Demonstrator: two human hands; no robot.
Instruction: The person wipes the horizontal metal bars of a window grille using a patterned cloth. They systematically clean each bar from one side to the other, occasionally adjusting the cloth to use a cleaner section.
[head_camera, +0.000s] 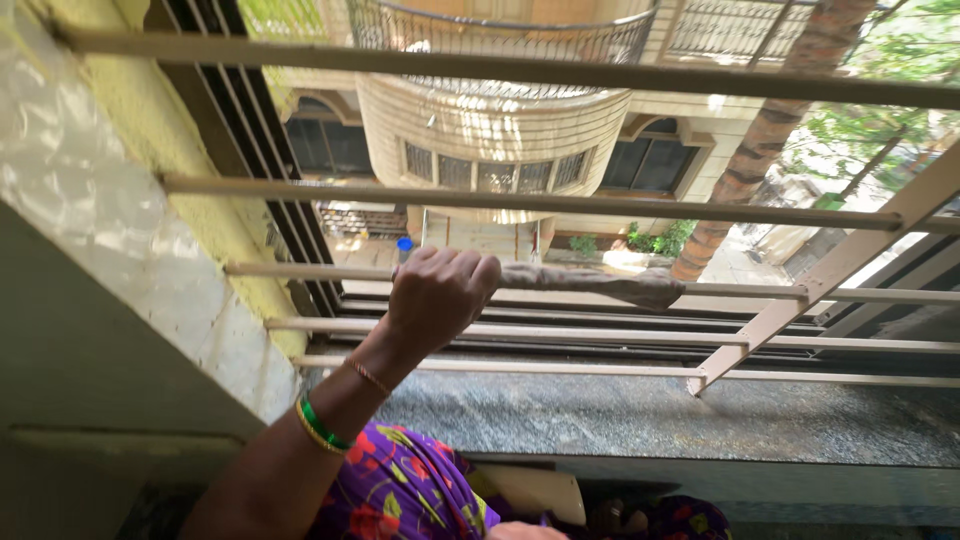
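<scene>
The person's left hand (437, 295) reaches up to a window grille (560, 205) of pale horizontal bars. Its grip is clenched around one end of a brownish-grey cloth (600, 282), pressing it against the third bar from the top. The cloth stretches rightward along that bar and ends in a bunched fold that hangs just over the rail. On the left wrist sit green and gold bangles (320, 428), with a thin gold chain a little further up the arm. A purple floral garment (400, 490) shows below the forearm. The right hand is not in view.

Under the grille lies a dark speckled stone sill (650, 415). A diagonal bar (830, 270) crosses the grille on the right. To the left, a glossy tiled wall face (90, 210) meets a yellow-green edge. Through the bars stand a beige building with a curved balcony (500, 110) and a palm trunk (770, 130).
</scene>
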